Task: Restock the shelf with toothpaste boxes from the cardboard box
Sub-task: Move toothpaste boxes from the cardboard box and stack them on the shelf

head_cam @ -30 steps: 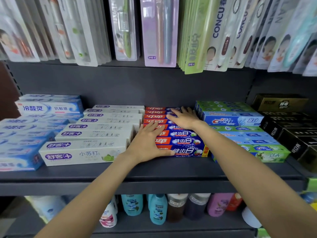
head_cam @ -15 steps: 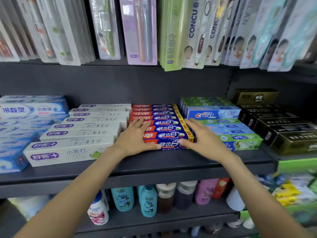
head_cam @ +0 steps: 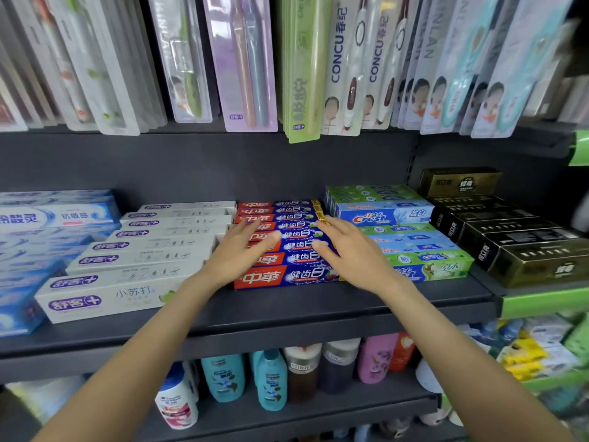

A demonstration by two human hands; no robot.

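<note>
Both hands flat, holding nothing: left hand point(head_cam: 237, 255) and right hand point(head_cam: 352, 260) rest on the red-blue toothpaste boxes point(head_cam: 287, 275) stacked mid-shelf point(head_cam: 287, 309). I read this as squaring the row. Cardboard box not in view; next I need to fetch more.

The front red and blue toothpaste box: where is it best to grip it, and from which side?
Probably from the front, pinching the front red and blue toothpaste box across its narrow top and bottom faces. Its long face points outward; white boxes and green boxes hem in both ends.
</note>
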